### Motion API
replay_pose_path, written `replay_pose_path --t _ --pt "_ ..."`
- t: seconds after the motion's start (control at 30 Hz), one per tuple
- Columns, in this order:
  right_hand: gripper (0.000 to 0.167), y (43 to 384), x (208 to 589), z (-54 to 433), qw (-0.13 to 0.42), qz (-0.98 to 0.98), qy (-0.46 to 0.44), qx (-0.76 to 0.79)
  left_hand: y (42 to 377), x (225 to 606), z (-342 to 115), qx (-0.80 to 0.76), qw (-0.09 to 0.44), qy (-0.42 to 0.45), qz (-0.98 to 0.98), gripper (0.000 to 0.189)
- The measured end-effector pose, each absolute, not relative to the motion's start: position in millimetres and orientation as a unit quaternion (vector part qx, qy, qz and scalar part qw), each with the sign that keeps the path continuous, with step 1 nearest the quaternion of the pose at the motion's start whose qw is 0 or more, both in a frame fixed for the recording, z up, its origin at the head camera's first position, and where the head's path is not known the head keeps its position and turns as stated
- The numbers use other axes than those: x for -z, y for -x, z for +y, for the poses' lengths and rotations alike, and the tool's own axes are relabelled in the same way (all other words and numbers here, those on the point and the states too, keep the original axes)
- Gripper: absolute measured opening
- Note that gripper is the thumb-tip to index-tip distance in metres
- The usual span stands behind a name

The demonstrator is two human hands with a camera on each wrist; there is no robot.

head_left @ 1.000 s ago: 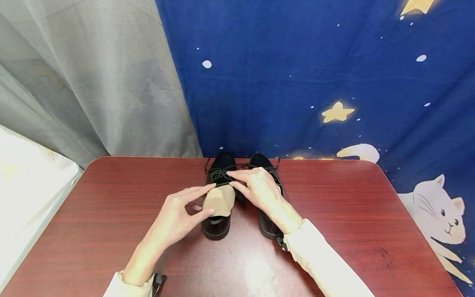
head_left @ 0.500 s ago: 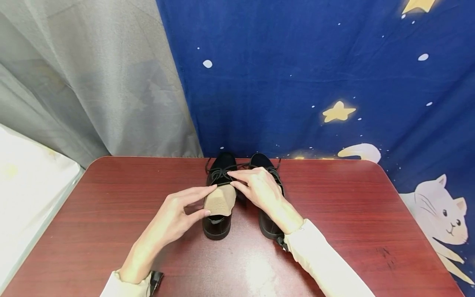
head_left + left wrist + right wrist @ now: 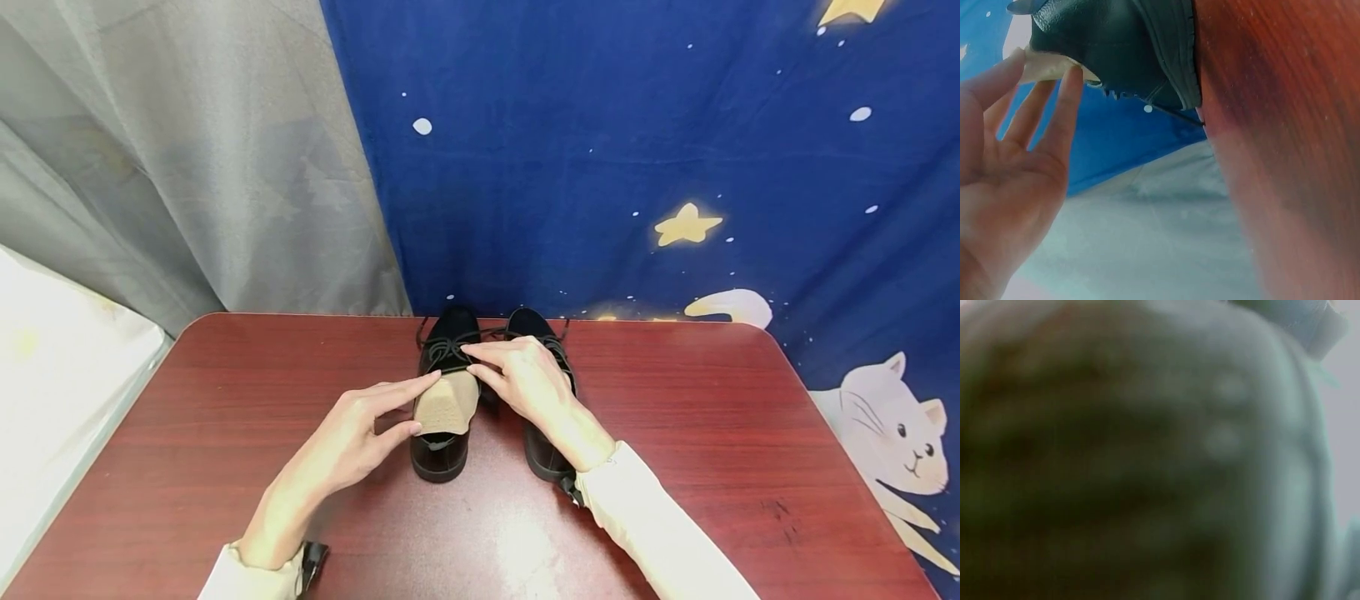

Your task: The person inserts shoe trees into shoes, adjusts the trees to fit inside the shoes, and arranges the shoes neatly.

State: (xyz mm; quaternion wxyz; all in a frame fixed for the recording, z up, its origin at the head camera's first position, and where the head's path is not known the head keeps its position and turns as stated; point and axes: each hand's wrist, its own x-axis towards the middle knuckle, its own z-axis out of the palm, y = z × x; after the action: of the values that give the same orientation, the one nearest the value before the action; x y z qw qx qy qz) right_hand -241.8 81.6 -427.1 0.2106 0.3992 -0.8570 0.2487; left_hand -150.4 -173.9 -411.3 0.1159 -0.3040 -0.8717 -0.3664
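Observation:
Two black lace-up shoes stand side by side, toes toward the curtain: the left shoe [image 3: 439,458] and the right shoe [image 3: 546,454]. A beige shoe insert [image 3: 444,404] bulges from the opening of the left one. My left hand [image 3: 352,433] holds the insert's left side between thumb and fingers; the left wrist view shows this hand [image 3: 1022,156] against the insert [image 3: 1044,65] below the shoe [image 3: 1116,47]. My right hand [image 3: 528,383] reaches over the right shoe and pinches the left shoe's tongue near its laces [image 3: 447,352]. A blurred dark surface fills most of the right wrist view.
The shoes are at the far edge of a reddish wooden table [image 3: 675,433]. Behind it hang a grey curtain [image 3: 225,167] and a blue star-patterned curtain [image 3: 540,167]. A white surface [image 3: 60,400] lies at the left.
My left thumb has shifted slightly left, from over the insert to its edge. The insert's near edge has moved a little away from me. My right hand stays at the tongue.

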Motion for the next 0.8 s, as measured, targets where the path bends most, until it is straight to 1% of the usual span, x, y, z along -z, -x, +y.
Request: replay_pose_path --t 0.4,0.8 --pt "0.028 242.3 427.7 81.2 0.212 -0.856 -0.400 -0.250 153.2 416.6 -169.3 0.348 0.141 0.276 -0.885 0.068" --pt "0.028 242.0 427.6 81.0 0.217 -0.854 -0.400 -0.251 153.9 417.2 -166.4 0.345 0.162 0.272 -0.883 0.065"
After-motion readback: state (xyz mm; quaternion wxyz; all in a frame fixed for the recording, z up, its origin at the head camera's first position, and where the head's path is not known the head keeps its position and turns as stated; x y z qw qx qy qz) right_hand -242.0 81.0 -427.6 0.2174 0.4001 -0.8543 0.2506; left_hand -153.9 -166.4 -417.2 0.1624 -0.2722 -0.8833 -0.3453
